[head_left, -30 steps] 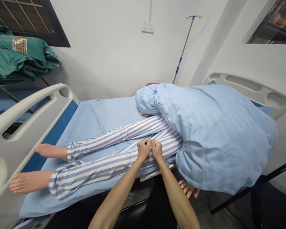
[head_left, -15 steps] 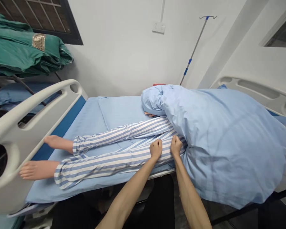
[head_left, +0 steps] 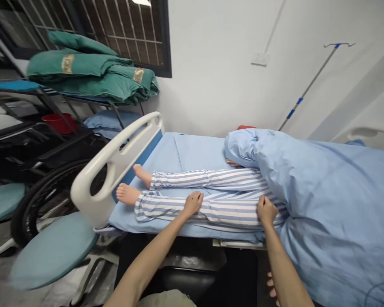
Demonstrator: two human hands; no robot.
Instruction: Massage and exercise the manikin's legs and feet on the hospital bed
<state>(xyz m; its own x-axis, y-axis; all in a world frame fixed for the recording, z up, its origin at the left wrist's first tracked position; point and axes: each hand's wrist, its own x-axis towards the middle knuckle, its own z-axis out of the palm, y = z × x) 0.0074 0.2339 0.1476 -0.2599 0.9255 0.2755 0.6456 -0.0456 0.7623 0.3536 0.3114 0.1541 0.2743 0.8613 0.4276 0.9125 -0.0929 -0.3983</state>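
A figure that looks like a manikin lies on the bed, its legs in blue-and-white striped trousers [head_left: 232, 212] and its bare feet [head_left: 128, 194] at the footboard end. My left hand [head_left: 193, 204], closed in a fist, rests at about knee height on the nearer trouser leg. Higher up the same leg, at the thigh, my right hand [head_left: 266, 210] is also a fist. The striped cloth lies smooth around both fists, and nothing shows in them. A bulky light-blue quilt [head_left: 336, 192] covers the upper body, just right of my right hand. Fingertips [head_left: 233, 163] peek from under it.
A pale footboard [head_left: 115, 157] closes the bed's left end. Beyond stand a wheelchair [head_left: 22, 217], teal round stools [head_left: 56, 251] and a rack with green bundles [head_left: 92, 68]. An IV pole [head_left: 310, 87] leans by the wall. Other fingers [head_left: 270, 285] show below my right forearm.
The view has swung left, bringing the wheelchair and stools into sight. My left fist has moved down the leg toward the knee, away from my right fist, which stays near the thigh.
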